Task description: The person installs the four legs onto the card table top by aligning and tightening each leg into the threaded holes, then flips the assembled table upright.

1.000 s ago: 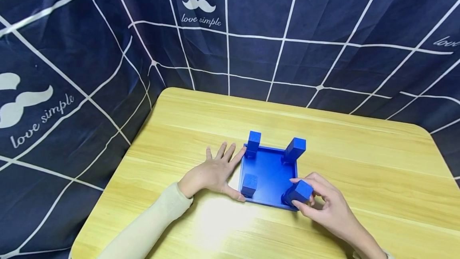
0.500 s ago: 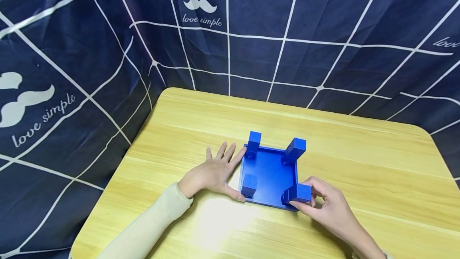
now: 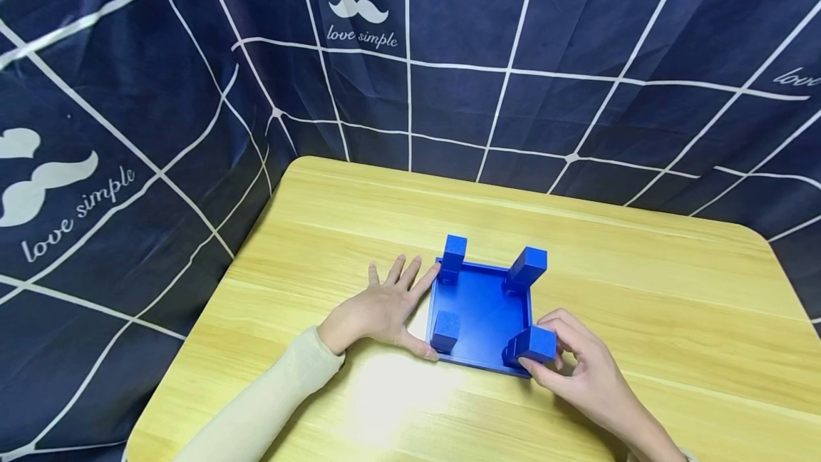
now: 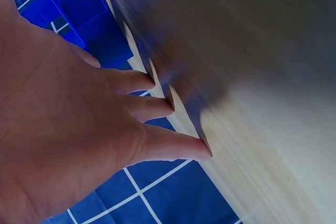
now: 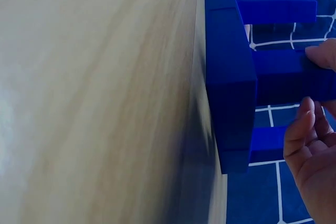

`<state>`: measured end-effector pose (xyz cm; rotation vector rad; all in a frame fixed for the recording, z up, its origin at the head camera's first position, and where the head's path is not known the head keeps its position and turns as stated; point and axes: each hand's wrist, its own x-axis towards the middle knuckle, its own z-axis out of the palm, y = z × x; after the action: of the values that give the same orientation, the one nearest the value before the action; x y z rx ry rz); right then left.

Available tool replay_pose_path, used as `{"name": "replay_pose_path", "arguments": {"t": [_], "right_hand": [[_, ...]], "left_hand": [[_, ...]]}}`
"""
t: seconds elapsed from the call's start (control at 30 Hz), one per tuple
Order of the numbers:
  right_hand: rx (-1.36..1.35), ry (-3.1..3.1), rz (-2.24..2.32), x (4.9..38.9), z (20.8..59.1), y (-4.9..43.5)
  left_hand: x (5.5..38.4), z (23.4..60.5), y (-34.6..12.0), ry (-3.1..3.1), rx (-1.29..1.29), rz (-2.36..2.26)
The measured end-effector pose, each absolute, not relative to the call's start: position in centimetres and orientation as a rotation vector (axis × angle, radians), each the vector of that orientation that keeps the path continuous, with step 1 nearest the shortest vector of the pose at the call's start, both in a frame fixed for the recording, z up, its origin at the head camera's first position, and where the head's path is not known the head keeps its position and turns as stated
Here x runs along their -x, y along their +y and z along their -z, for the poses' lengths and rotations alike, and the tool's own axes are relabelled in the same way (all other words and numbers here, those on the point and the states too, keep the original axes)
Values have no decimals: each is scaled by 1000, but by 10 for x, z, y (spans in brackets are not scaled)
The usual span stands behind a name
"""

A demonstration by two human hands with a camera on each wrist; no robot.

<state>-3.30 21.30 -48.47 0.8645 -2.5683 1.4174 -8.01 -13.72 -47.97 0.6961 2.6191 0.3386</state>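
Observation:
A square blue panel (image 3: 481, 316) with a raised rim lies on the table, an upright blue leg at each corner, like a small upturned table. My right hand (image 3: 590, 362) pinches the near right leg (image 3: 537, 345) near its top, thumb in front and fingers behind. In the right wrist view this leg (image 5: 281, 74) meets the panel's corner. My left hand (image 3: 385, 309) lies spread on the table, thumb and index finger touching the panel's left edge. Free legs are the near left leg (image 3: 445, 330), the far left leg (image 3: 453, 255) and the far right leg (image 3: 527, 268).
The light wooden table (image 3: 359, 205) has rounded corners. A dark blue cloth (image 3: 462, 98) with white lines hangs behind it and along its left side.
The near right leg has turned about its own length. My right index finger has slipped from its left side to behind it. My left hand and the panel have stayed put.

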Motion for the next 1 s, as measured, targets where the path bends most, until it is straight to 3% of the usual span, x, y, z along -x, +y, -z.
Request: {"name": "replay_pose_path", "arguments": {"t": [0.6,1.0], "right_hand": [[-851,-2579,-1388,33,485,212],[-690,-2679,-1203,28,483,208]], "left_hand": [[80,478,-137,2614,-687,-334],[79,478,-138,2613,-687,-335]]}}
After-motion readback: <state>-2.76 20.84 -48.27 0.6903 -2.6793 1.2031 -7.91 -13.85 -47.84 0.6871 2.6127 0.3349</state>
